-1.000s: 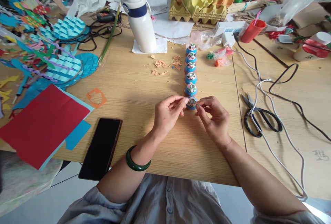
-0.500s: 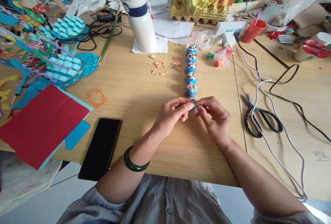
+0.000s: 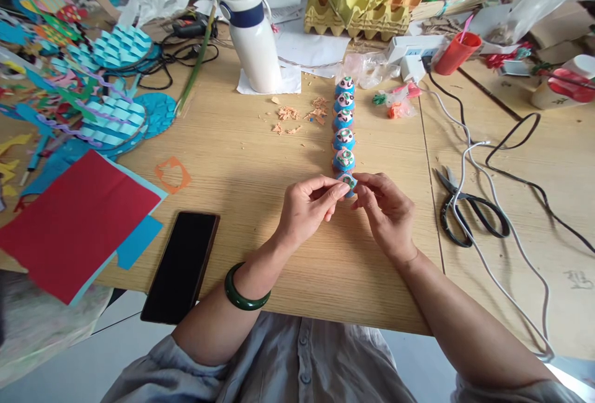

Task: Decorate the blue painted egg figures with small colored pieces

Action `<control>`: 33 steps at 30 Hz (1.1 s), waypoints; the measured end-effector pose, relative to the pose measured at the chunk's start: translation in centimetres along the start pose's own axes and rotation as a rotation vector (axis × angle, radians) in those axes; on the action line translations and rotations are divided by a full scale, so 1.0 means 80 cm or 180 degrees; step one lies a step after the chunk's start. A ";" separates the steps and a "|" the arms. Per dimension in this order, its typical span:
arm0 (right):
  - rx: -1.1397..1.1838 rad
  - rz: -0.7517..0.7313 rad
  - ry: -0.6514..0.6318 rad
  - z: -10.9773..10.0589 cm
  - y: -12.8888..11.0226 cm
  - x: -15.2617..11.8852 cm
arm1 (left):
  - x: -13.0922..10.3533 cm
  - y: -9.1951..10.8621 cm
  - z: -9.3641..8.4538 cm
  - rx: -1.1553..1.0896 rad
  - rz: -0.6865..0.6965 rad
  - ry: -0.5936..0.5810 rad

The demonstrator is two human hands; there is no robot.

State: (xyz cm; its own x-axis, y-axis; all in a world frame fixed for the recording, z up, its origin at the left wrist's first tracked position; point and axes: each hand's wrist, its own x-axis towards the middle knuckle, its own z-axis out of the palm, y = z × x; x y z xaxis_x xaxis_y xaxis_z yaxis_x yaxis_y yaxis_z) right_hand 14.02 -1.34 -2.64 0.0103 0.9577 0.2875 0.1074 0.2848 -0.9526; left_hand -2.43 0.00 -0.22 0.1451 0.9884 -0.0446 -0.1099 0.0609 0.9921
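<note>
A row of blue egg-carton cups with white tops and small coloured coils and dots runs away from me along the table. At its near end, my left hand and my right hand meet over the nearest cup, which shows a green patch between the fingertips. The left thumb and index finger are pinched together at the cup's left side. On the right, thumb and index finger close together by the cup's edge. Whatever either pinch holds is too small or hidden to make out. A dark green bangle circles my left wrist.
Black-handled scissors lie to the right among white and black cables. A phone and red paper are to the left. Behind stand a white bottle and stacked egg trays. Orange shavings lie mid-table.
My fingertips have parted slightly, and more of the nearest cup's green-marked top shows between them. A small green bit was between the fingertips earlier. Both arms stay nearly in place.
</note>
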 end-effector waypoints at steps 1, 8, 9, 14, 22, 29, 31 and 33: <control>0.0018 0.0024 0.0015 0.000 0.000 0.000 | 0.000 0.000 0.000 0.0035 0.0045 0.0002; 0.0045 0.0011 -0.0052 0.002 -0.001 -0.001 | -0.001 -0.001 0.001 0.0279 0.0395 0.0046; 0.0025 0.0013 -0.0045 0.002 0.000 -0.001 | -0.001 -0.002 0.002 0.0307 0.0442 0.0047; 0.0042 -0.0005 0.0066 0.002 0.001 -0.001 | -0.002 0.001 0.003 0.0325 0.0372 -0.0067; -0.0031 -0.0158 0.0162 0.001 -0.006 -0.001 | -0.002 0.003 0.003 0.0266 0.0065 -0.0058; -0.0228 -0.0179 0.0082 0.000 -0.003 -0.001 | -0.001 -0.005 0.004 0.0177 0.0111 0.0001; -0.0220 -0.0060 0.0054 0.001 -0.003 -0.001 | -0.001 -0.005 0.004 0.0205 0.0165 0.0078; -0.0168 0.0128 0.0064 0.001 -0.003 -0.001 | -0.001 -0.004 0.004 0.0221 0.0227 0.0148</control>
State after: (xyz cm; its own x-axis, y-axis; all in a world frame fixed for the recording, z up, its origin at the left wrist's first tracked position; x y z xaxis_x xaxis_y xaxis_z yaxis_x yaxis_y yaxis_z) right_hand 13.87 -1.45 -2.46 0.0356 0.9672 0.2516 0.1589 0.2431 -0.9569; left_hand -2.08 -0.14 -0.45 0.0935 0.9954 0.0227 -0.0499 -0.0181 0.9986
